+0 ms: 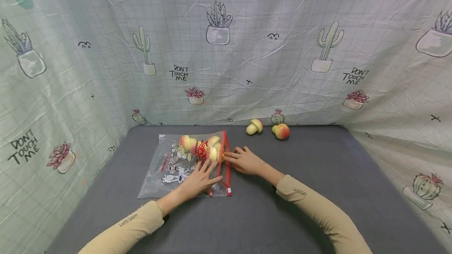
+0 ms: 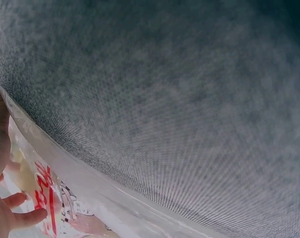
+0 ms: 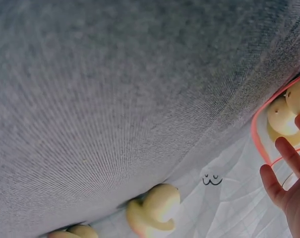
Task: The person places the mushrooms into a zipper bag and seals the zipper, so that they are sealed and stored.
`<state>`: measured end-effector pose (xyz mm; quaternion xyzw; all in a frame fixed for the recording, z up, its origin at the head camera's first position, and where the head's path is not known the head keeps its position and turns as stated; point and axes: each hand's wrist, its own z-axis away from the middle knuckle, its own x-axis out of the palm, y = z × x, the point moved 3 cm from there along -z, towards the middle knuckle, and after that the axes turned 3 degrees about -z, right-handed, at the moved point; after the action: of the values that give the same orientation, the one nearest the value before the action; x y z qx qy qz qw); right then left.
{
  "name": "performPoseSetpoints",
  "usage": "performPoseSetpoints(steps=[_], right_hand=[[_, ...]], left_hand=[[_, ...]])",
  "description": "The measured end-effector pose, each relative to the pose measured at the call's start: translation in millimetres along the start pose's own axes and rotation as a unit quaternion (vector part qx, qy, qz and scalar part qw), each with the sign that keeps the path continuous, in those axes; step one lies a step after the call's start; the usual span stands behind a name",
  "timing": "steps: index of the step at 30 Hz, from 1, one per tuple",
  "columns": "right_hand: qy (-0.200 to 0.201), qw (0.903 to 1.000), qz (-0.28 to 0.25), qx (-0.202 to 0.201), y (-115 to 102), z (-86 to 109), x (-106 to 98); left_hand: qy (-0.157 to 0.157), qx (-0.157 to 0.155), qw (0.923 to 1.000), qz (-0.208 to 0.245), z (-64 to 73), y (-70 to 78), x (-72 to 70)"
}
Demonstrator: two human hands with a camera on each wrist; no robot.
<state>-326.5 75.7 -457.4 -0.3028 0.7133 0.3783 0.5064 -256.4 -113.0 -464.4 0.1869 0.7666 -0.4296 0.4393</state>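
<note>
A clear zip bag (image 1: 155, 179) with a red slider edge lies flat, its mouth to the right. Several toy mushrooms (image 1: 184, 143) with yellow stems and reddish caps are inside it. My left hand (image 1: 198, 181) rests on the bag near the mouth, fingers spread; the left wrist view shows part of that hand (image 2: 1, 163) over the printed plastic. My right hand (image 1: 248, 162) is at the bag's mouth, its fingers extended toward the mushrooms just inside. In the right wrist view its fingers (image 3: 291, 156) are straight beside the red rim and pale mushrooms (image 3: 282, 116).
Two more toy mushrooms, one tilted (image 1: 255, 126) and one with its red cap rightward (image 1: 281, 131), lie at the back of the grey table (image 1: 282, 222). A cactus-print curtain (image 1: 247, 62) hangs behind and along both sides.
</note>
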Motion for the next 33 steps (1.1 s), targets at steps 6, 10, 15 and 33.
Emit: performPoseSetpoints(steps=[6, 10, 15, 33], right_hand=[[-0.006, 1.0000, -0.003, 0.000, -0.8, -2.0, 0.7], [-0.014, 0.9999, 0.003, 0.002, -0.8, -3.7, 2.7], [-0.018, 0.9997, 0.018, 0.001, -0.3, -4.8, 4.5], [-0.009, 0.9986, 0.052, -0.003, -1.2, -14.8, 4.1]], left_hand=[[-0.011, 0.004, 0.9999, -0.012, -0.4, 1.7, -1.3], [-0.020, 0.001, 0.9997, -0.009, -0.5, 2.0, -1.2], [-0.029, 0.000, 0.9996, -0.008, -0.4, 1.6, 0.6], [-0.021, -0.001, 0.9997, -0.010, 0.1, 1.0, 2.6]])
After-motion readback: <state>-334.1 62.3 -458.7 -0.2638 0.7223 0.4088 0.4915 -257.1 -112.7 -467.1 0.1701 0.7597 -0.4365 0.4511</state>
